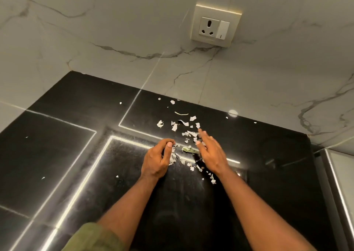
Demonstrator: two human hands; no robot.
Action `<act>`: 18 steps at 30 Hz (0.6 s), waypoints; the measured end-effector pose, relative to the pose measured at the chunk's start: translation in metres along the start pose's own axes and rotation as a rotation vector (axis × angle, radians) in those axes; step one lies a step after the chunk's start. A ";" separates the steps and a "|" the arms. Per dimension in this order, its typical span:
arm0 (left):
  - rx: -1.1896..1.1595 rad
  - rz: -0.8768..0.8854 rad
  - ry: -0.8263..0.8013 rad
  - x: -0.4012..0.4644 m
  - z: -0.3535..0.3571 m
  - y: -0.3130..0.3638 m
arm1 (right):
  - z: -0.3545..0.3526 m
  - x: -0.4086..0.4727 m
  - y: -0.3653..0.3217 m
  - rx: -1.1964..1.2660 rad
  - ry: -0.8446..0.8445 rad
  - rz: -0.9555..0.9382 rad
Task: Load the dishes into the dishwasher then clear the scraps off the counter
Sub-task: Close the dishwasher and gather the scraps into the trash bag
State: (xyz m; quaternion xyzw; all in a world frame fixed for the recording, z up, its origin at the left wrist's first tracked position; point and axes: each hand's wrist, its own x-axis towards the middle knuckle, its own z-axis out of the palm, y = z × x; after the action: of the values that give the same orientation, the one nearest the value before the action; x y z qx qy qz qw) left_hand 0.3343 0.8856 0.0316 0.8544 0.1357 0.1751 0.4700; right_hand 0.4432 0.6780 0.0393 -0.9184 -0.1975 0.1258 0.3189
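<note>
Small white paper-like scraps (183,125) lie scattered on the glossy black counter (76,155), most of them in its middle near the back wall. My left hand (158,158) rests on the counter with fingers curled around a clump of scraps. My right hand (209,151) lies just right of it, fingers straight and edge-on to the counter, touching the scraps. A greenish scrap (188,149) lies between the two hands. More white bits (212,180) lie by my right wrist. No dishes or dishwasher are in view.
A marble-patterned wall (115,40) runs behind and left of the counter, with a socket and switch plate (215,25) on it. The counter ends at a right edge (314,174), beyond which is a pale surface. Stray specks (43,178) lie far left.
</note>
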 end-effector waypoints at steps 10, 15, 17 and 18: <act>-0.266 -0.088 -0.086 0.005 -0.012 0.009 | 0.010 -0.074 -0.008 0.548 -0.011 0.029; 0.026 -0.027 0.208 -0.061 -0.068 -0.009 | 0.009 -0.136 0.028 0.279 0.158 0.021; 0.248 -0.121 0.322 -0.102 -0.092 -0.038 | 0.012 -0.142 0.033 0.245 0.200 0.012; 0.371 -0.232 0.335 -0.122 -0.101 -0.049 | 0.013 -0.140 0.033 0.234 0.203 0.013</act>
State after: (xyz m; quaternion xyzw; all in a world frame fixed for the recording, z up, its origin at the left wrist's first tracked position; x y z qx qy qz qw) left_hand 0.1778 0.9386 0.0194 0.8638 0.3381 0.2311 0.2935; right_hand 0.3227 0.5995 0.0234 -0.8841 -0.1423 0.0566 0.4415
